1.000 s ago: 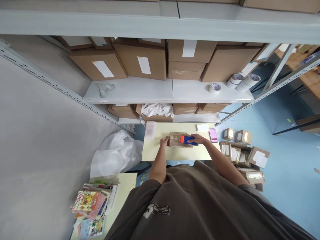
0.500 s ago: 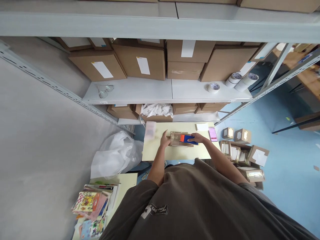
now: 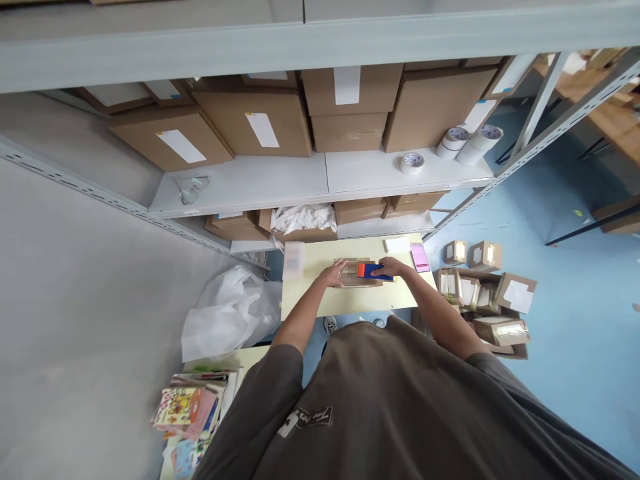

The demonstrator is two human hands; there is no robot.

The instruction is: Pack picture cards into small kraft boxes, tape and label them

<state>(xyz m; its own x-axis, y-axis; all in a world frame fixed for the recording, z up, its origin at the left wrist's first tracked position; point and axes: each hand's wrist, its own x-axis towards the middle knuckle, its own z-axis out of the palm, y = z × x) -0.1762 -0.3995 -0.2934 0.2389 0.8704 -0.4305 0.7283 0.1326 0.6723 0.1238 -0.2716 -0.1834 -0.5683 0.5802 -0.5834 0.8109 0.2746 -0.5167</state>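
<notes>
A small cardboard box [image 3: 353,280] lies on the pale yellow table [image 3: 310,300]. My left hand [image 3: 333,273] rests flat on the box's left end, fingers stretched out. My right hand [image 3: 391,267] is closed on a blue and red tape dispenser [image 3: 371,271] that sits on top of the box. A pink phone [image 3: 419,257] and a white slip of paper [image 3: 397,245] lie on the table to the right of my right hand.
Grey shelving [image 3: 320,179] with large cardboard boxes [image 3: 260,127] and tape rolls [image 3: 413,162] stands behind the table. Several small taped boxes [image 3: 480,293] lie on the blue floor at right. A white plastic bag [image 3: 230,313] sits left. Colourful books [image 3: 187,410] lie on a near table.
My left hand has moved from the box's left edge onto its top and opened flat. My right hand stays on the tape dispenser. The camera has tilted slightly.
</notes>
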